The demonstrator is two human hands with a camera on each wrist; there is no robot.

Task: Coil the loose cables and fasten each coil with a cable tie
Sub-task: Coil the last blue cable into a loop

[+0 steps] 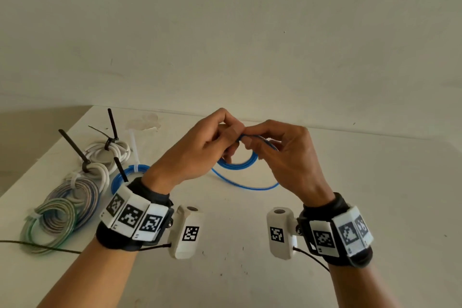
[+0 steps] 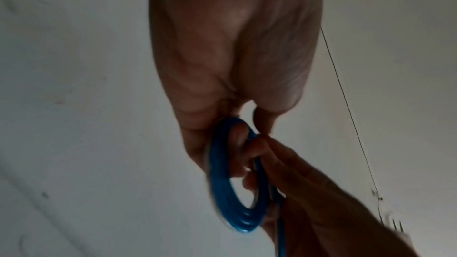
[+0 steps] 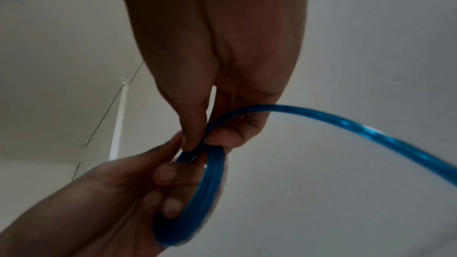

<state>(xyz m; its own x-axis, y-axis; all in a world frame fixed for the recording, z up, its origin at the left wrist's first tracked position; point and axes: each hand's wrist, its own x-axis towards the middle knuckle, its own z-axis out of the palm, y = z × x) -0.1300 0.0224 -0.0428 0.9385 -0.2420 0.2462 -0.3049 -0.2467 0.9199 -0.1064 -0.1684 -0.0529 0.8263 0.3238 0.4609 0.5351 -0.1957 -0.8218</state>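
Both hands are raised above the white table (image 1: 250,245) with a small coil of blue cable (image 1: 251,159) between them. My left hand (image 1: 226,132) grips the coil, with fingers curled through its loop, as the left wrist view shows for the coil (image 2: 217,183) and left hand (image 2: 238,136). My right hand (image 1: 252,144) pinches the cable at the top of the coil. In the right wrist view the right hand (image 3: 196,140) pinches the strand above the coil (image 3: 205,192). The loose tail (image 3: 346,122) curves away to the right. In the head view the tail (image 1: 245,184) hangs below the hands.
At the table's left lie tied coils: two white coils (image 1: 110,151) with black ties, a blue coil (image 1: 131,171) with a white tie, and striped multicolour coils (image 1: 53,222). A loose white cable tie (image 1: 134,145) lies behind them. The wall stands close behind the table.
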